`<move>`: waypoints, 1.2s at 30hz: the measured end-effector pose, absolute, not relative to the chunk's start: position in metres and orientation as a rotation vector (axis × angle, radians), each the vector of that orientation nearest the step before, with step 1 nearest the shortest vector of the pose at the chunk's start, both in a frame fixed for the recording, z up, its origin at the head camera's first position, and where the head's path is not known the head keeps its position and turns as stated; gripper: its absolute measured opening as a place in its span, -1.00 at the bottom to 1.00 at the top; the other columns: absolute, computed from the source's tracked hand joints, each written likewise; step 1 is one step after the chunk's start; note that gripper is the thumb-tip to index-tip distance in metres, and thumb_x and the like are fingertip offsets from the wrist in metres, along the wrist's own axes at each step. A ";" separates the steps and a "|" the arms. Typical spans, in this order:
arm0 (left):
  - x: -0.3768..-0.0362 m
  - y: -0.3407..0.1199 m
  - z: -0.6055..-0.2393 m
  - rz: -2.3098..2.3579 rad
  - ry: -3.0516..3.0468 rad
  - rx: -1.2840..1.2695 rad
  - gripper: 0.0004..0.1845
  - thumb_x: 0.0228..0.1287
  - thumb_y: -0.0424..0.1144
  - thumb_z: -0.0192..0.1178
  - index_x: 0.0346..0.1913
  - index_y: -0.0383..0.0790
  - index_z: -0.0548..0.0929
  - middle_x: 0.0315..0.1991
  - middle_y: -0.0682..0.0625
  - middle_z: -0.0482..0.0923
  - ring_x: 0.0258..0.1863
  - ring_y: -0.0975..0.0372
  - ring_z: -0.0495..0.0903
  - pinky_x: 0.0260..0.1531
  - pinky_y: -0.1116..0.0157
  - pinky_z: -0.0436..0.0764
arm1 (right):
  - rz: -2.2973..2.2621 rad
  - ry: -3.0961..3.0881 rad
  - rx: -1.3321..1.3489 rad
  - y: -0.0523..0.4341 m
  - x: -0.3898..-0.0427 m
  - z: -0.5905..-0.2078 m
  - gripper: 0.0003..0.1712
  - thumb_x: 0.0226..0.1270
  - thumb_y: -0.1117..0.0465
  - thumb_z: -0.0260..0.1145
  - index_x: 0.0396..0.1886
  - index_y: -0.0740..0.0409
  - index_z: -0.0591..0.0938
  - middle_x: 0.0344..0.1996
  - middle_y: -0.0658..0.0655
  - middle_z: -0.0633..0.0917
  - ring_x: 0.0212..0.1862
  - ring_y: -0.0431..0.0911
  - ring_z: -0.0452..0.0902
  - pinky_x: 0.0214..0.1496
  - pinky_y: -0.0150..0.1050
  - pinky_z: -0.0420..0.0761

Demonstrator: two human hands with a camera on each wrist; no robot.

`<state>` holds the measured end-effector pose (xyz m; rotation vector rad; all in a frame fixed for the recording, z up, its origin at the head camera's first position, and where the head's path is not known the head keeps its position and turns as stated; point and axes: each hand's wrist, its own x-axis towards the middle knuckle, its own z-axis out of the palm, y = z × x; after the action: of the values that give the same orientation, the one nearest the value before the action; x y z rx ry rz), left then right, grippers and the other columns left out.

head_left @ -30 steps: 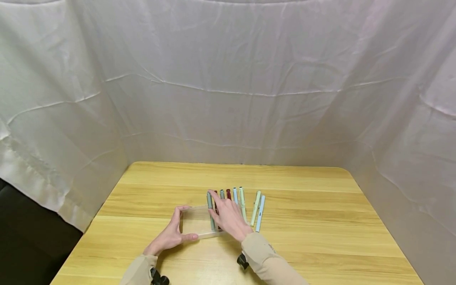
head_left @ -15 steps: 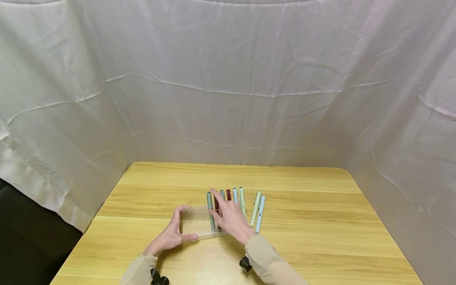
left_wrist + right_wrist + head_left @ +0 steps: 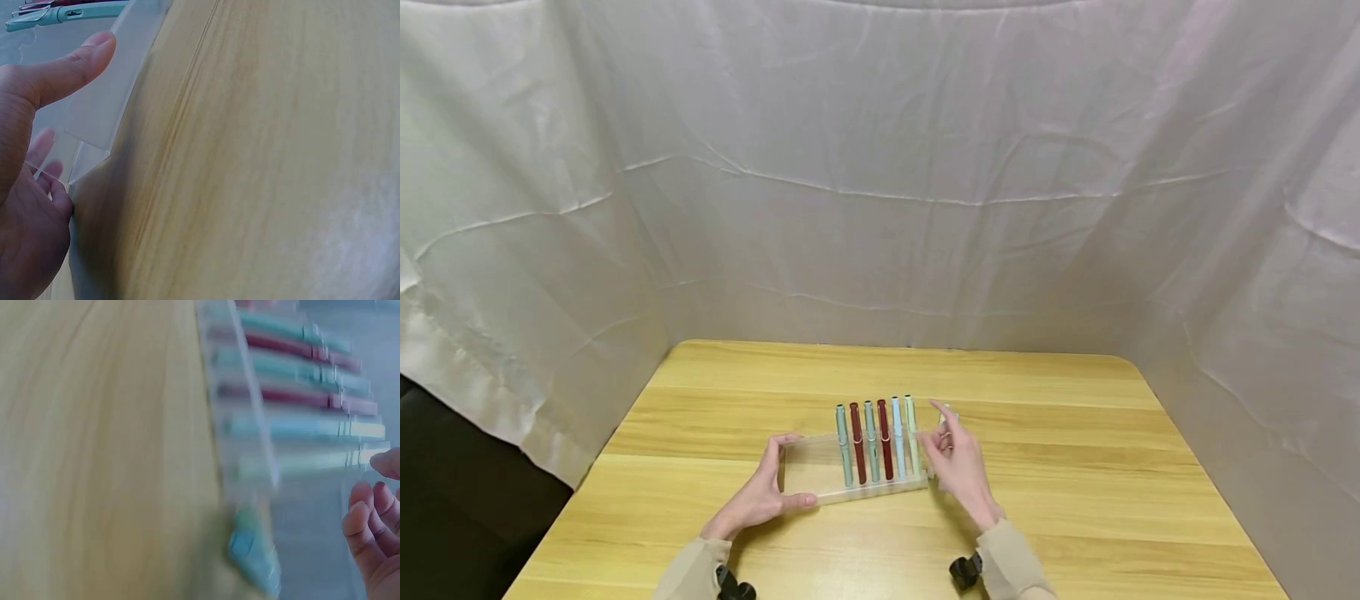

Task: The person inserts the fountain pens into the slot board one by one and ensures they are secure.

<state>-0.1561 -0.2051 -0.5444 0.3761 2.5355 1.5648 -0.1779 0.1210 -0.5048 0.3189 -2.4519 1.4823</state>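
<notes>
My left hand [image 3: 758,493] grips the left end of a clear plastic rack [image 3: 872,493], thumb along its front edge [image 3: 103,112]. Across the rack's right part lie several capped pens: a teal pen [image 3: 844,450], a dark red pen [image 3: 858,450], another teal one, another dark red one, a light blue pen [image 3: 898,442] and a pale green pen [image 3: 912,433]. Just right of them hovers my right hand [image 3: 961,467], index finger extended, other fingers loosely curled, holding nothing. It mostly hides a second light blue pen [image 3: 253,553] and a second pale green pen [image 3: 246,519].
The rack and pens are on a wooden table [image 3: 1075,467]. Pale curtains [image 3: 895,250] hang behind it and along both sides. A black surface [image 3: 467,492] shows at the lower left. Both wrists carry small black cameras.
My right hand has moved right, off the row of pens to the loose pair. The second dark red pen, formerly under it, now shows fully in the row. My left hand stays put.
</notes>
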 end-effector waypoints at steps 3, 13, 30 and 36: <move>-0.156 -0.205 -0.544 1.557 2.534 0.382 0.05 -0.05 -0.10 0.58 0.41 -0.18 0.11 0.47 -0.27 0.11 0.53 -0.22 0.05 0.47 -0.44 -0.08 | 1.548 -2.435 0.189 0.141 -0.179 -0.513 -0.34 0.32 0.39 0.33 0.41 0.24 0.40 -0.42 0.15 0.62 -0.46 -0.35 0.48 -0.42 -0.50 0.63; -0.156 -0.206 -0.545 1.559 2.538 0.387 0.05 -0.05 -0.10 0.58 0.42 -0.18 0.11 0.47 -0.27 0.10 0.54 -0.22 0.03 0.48 -0.43 -0.10 | 1.781 -2.361 -0.017 0.179 -0.182 -0.531 -0.35 0.38 0.39 0.28 0.44 0.26 0.33 -0.37 0.11 0.56 -0.59 -0.20 0.52 -0.60 -0.36 0.62; -0.157 -0.206 -0.545 1.554 2.536 0.391 0.05 -0.04 -0.10 0.57 0.42 -0.19 0.10 0.47 -0.28 0.11 0.53 -0.23 0.06 0.46 -0.46 -0.08 | 1.730 -2.573 -0.142 0.185 -0.196 -0.544 -0.27 0.37 0.18 0.38 0.46 0.22 0.34 -0.36 0.20 0.68 -0.64 -0.21 0.50 -0.65 -0.34 0.62; -0.156 -0.206 -0.544 1.550 2.537 0.387 0.04 -0.03 -0.09 0.57 0.42 -0.18 0.11 0.48 -0.28 0.10 0.54 -0.24 0.03 0.45 -0.46 -0.10 | 1.553 -2.702 -0.123 0.183 -0.199 -0.543 -0.23 0.36 0.07 0.40 0.46 0.23 0.34 -0.48 0.09 0.65 -0.72 -0.20 0.43 -0.57 -0.34 0.60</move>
<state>-0.1561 -0.2056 -0.5442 0.3873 2.5372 1.5502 -0.1986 0.1827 -0.5426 -0.1231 -2.7016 1.5527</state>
